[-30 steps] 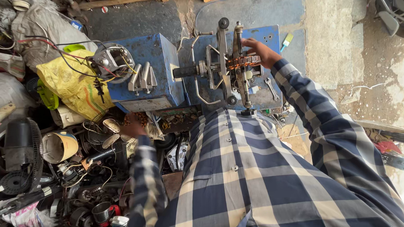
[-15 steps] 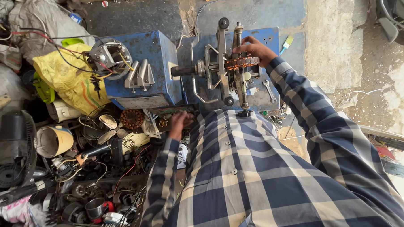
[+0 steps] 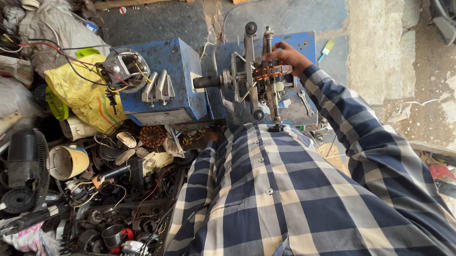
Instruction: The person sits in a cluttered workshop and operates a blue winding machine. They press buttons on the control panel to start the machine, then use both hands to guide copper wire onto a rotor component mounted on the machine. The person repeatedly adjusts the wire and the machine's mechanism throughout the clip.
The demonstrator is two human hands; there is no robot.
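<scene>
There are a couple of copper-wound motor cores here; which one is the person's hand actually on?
The stator mounted on the winding machine, under the right hand. The other wound core lies loose in the clutter below the blue box, untouched.

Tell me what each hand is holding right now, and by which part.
The right hand grips the copper-wound stator on the winding machine, by its upper rim. The left hand is mostly hidden by the sleeve; what it holds cannot be told.

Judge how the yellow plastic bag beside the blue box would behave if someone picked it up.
The yellow bag looks crumpled and soft, so it would probably sag rather than hold shape. Wires cross it, so they might snag. It bulges, so it may be heavier than it looks.
</scene>
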